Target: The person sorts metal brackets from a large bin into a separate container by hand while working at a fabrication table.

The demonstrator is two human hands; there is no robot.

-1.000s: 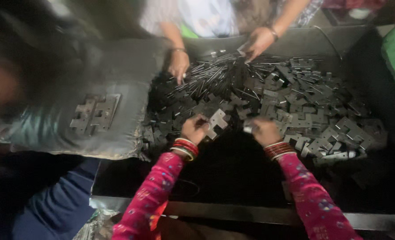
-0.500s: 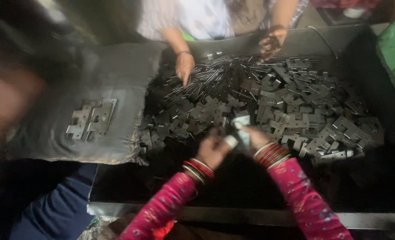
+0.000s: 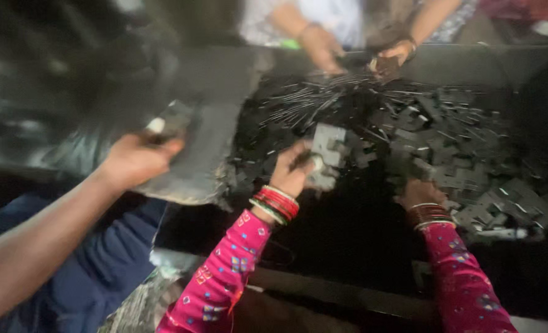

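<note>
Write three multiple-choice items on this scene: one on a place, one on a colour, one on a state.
1. Where does the right hand rest?
A. on the pile of dark metal pieces
B. on the grey sheet
C. in the air above the bin

2. What colour are the wearer's sleeves?
A. white
B. pink, patterned
C. green

3. What is the left hand doing?
A. lying flat and empty
B. pointing
C. holding a pale flat metal piece

Answers: 1 A, its fingers lie among the pieces; 2 B, both forearms show pink cloth; 3 C, the fingers close round the piece, raised off the pile.
</note>
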